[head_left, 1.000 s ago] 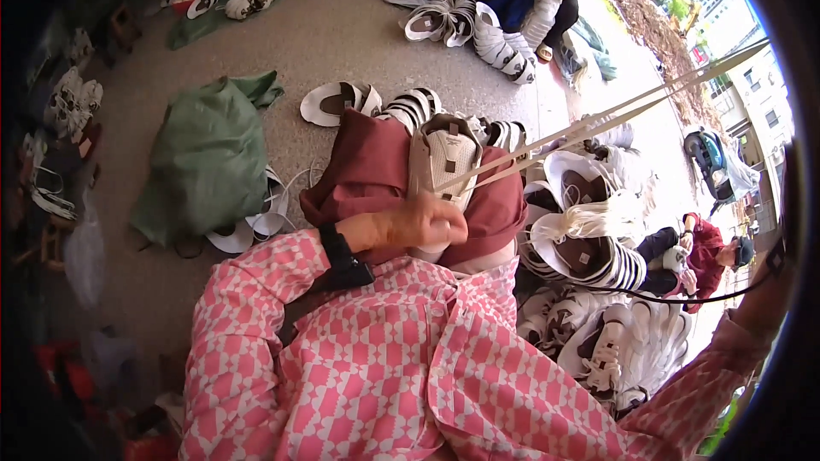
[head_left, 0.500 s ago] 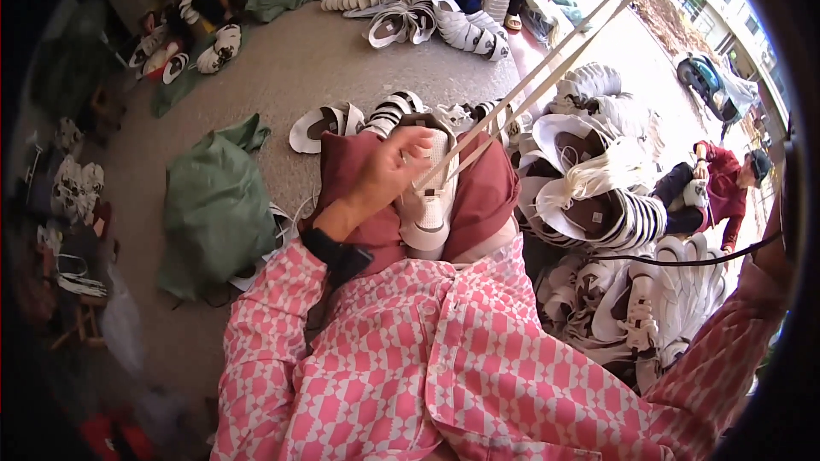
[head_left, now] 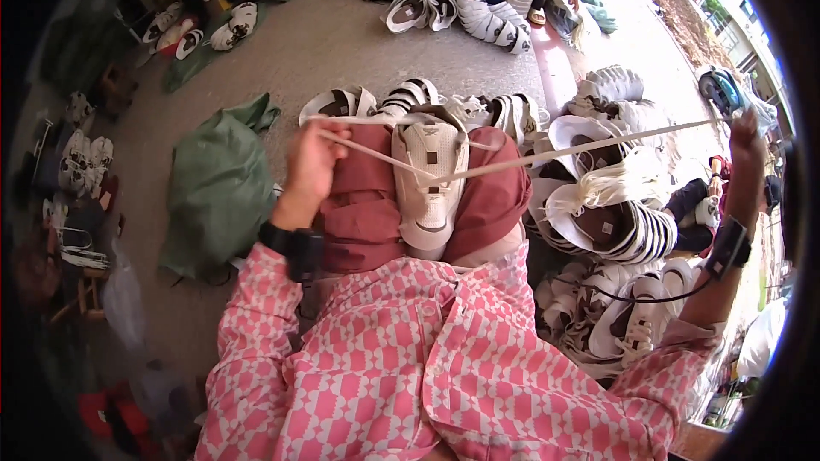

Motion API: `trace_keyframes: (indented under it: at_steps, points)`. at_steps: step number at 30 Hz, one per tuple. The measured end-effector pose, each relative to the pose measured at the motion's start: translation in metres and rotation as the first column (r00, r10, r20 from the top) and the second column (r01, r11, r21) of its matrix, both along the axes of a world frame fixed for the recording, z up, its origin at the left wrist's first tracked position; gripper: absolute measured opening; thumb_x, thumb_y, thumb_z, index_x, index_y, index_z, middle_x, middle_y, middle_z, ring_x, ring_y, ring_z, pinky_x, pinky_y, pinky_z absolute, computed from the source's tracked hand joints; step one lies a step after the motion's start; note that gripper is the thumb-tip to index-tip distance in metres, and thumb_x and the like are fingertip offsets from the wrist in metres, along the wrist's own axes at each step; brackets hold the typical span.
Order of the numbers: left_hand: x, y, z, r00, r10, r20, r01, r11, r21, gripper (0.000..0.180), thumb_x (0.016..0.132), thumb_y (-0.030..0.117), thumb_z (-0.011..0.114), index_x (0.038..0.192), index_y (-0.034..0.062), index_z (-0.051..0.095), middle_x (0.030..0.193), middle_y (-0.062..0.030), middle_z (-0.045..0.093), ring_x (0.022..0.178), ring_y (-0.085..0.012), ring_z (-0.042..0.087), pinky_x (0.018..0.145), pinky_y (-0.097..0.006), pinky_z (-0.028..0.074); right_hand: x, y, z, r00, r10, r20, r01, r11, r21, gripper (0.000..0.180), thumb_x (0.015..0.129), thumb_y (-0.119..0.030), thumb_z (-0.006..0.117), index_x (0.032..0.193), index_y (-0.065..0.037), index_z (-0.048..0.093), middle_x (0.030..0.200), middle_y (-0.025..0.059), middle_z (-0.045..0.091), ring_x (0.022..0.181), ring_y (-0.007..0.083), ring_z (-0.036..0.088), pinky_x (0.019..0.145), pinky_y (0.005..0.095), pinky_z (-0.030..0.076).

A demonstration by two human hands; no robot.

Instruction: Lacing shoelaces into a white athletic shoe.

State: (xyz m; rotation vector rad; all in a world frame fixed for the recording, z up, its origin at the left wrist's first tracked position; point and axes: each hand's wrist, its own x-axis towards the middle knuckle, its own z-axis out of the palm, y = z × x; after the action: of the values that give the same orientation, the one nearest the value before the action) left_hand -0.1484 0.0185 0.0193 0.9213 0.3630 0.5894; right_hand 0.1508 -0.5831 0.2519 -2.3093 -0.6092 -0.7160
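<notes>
1. The white leather shoe [head_left: 430, 181] lies on the lap between the knees.
2. The left hand [head_left: 313, 160] pinches the long white lace [head_left: 547, 156].
3. The right hand [head_left: 746, 147] grips its far end, pulled tight.

We count one white shoe [head_left: 430, 181] on our lap, one lace [head_left: 547, 156], two hands, two wristbands, one green sack [head_left: 218, 188].

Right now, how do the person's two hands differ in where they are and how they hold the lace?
The left hand is close in, beside the white shoe on the lap, fist closed on the lace. The right hand is stretched far out to the side with the arm raised, pulling the long end of the lace taut. Both wrists wear a black band, and both sleeves are pink patterned.
</notes>
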Motion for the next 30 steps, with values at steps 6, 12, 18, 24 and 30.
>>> trace_keyframes:
  at_steps: [6, 12, 18, 24, 30]
  points:
    - [-0.087, 0.106, -0.033, 0.980, 0.146, -0.133, -0.171, 0.963, -0.208, 0.026, 0.099, 0.033, 0.050, 0.103, 0.0082, 0.056, 0.104, -0.0110, 0.065, 0.088, -0.0208, 0.062, 0.069, -0.031, 0.051, 0.014, -0.009, -0.176, 0.933, 0.223, -0.284, -0.050, 0.859, 0.510, 0.018, 0.095, -0.008, 0.046, 0.100, -0.004, 0.063, 0.090, -0.0027, 0.053, 0.076, 0.0022, 0.048, 0.062, 0.0154, 0.039]
    - [-0.123, 0.089, -0.016, 0.315, 0.258, -0.913, 0.583, 0.707, 0.401, 0.064, 0.088, 0.062, 0.046, 0.071, 0.0047, 0.068, 0.071, -0.0071, 0.068, 0.062, -0.0195, 0.063, 0.057, -0.028, 0.045, -0.108, 0.238, -0.185, 0.655, 0.529, -0.539, -0.038, 0.736, 0.676, 0.013, 0.092, -0.014, 0.060, 0.099, -0.006, 0.066, 0.080, 0.0019, 0.068, 0.058, 0.0047, 0.052, 0.051, 0.0176, 0.040]
    - [-0.022, -0.049, 0.051, 0.958, 0.018, -0.285, 0.282, 0.090, 0.955, 0.009, 0.086, 0.009, 0.061, 0.090, 0.0011, 0.064, 0.084, -0.0120, 0.064, 0.079, -0.0277, 0.063, 0.072, -0.034, 0.049, -0.165, 0.286, -0.222, 0.664, 0.617, -0.422, -0.596, 0.778, 0.200, 0.012, 0.087, -0.016, 0.060, 0.090, -0.005, 0.066, 0.077, 0.0157, 0.064, 0.068, 0.0303, 0.065, 0.062, 0.0393, 0.050]
    - [0.040, -0.105, 0.039, 0.942, -0.228, -0.247, 0.232, -0.091, 0.968, 0.010, 0.080, 0.004, 0.064, 0.090, 0.0020, 0.063, 0.084, -0.0102, 0.060, 0.078, -0.0248, 0.061, 0.071, -0.033, 0.049, -0.177, 0.288, -0.209, 0.646, 0.622, -0.443, -0.678, 0.734, 0.041, 0.014, 0.085, -0.017, 0.060, 0.087, -0.005, 0.065, 0.080, 0.0125, 0.065, 0.075, 0.0343, 0.063, 0.065, 0.0407, 0.050]
    - [0.048, -0.107, 0.040, 0.806, -0.366, -0.465, 0.539, 0.132, 0.832, 0.011, 0.077, 0.004, 0.063, 0.086, 0.0005, 0.060, 0.079, -0.0096, 0.056, 0.070, -0.0208, 0.058, 0.067, -0.032, 0.047, -0.172, 0.286, -0.215, 0.609, 0.681, -0.407, -0.743, 0.669, 0.008, 0.011, 0.083, -0.015, 0.058, 0.084, -0.006, 0.063, 0.084, 0.0100, 0.063, 0.079, 0.0330, 0.062, 0.065, 0.0399, 0.049]
